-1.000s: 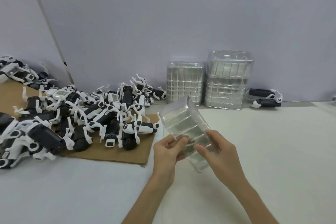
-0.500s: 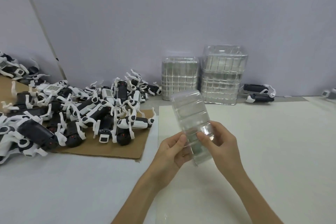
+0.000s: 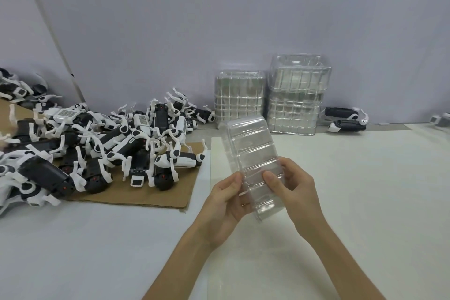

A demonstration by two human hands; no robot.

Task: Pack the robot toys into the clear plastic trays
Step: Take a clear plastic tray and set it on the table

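Swinging round from its leftward lean, the clear tray [image 3: 253,153] now points almost straight away from us, and we have it lifted off the table [image 3: 365,190]. Our left hand [image 3: 226,200] pinches its left rim, thumb on top and fingers beneath. Our right hand [image 3: 294,187] pinches the right side the same way, and both sit on the near half with the far end free. We judge it featherlight, thin, springy and slick, so a hard squeeze would buckle it. The stiffer rim and ribbed edges look the safest places to hold, not the flat pocket floors. Whether it is one tray or two nested, we cannot tell. Left of the grip, well apart, the robot toys [image 3: 136,143] lie heaped on cardboard [image 3: 155,195] with legs tangled, so pulling one free may drag its neighbours. Beyond the grip, against the wall, stand stacks of trays [image 3: 298,95], with two more toys [image 3: 345,119] just right of them. By our judgement, only that tangle stands in the way.
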